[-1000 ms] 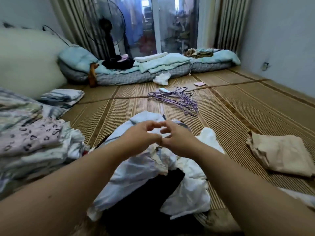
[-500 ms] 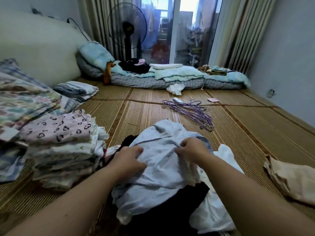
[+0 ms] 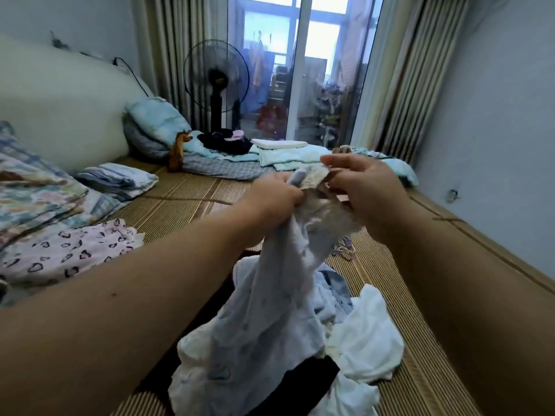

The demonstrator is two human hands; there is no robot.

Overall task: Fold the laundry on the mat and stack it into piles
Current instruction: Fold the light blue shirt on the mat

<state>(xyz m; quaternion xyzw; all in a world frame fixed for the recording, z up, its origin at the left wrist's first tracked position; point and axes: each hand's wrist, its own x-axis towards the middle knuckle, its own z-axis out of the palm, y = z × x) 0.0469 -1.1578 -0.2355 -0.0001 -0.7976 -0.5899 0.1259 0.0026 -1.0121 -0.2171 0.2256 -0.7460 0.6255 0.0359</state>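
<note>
Ribbed woven mat [image 3: 180, 211], crumpled pale-blue garment [image 3: 270, 310]

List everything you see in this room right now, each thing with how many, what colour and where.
mat: one, tan, covering the floor
pale blue garment: one, light blue, held up, lower end trailing on the mat
white garment: one, white, right of the held one
dark garment: one, black, beneath both
heart-print pile: one, pink with dark hearts, left
floral stack: one, multicoloured, far left
striped stack: one, blue and white, behind the heart-print pile
hangers: several, purple, mostly hidden by the held garment
bedding: one spread, teal and grey, far end
fan: one, black, before the glass door
left grip: one, bare hand, pinching the garment's top
right grip: one, bare hand, pinching the same top
</note>
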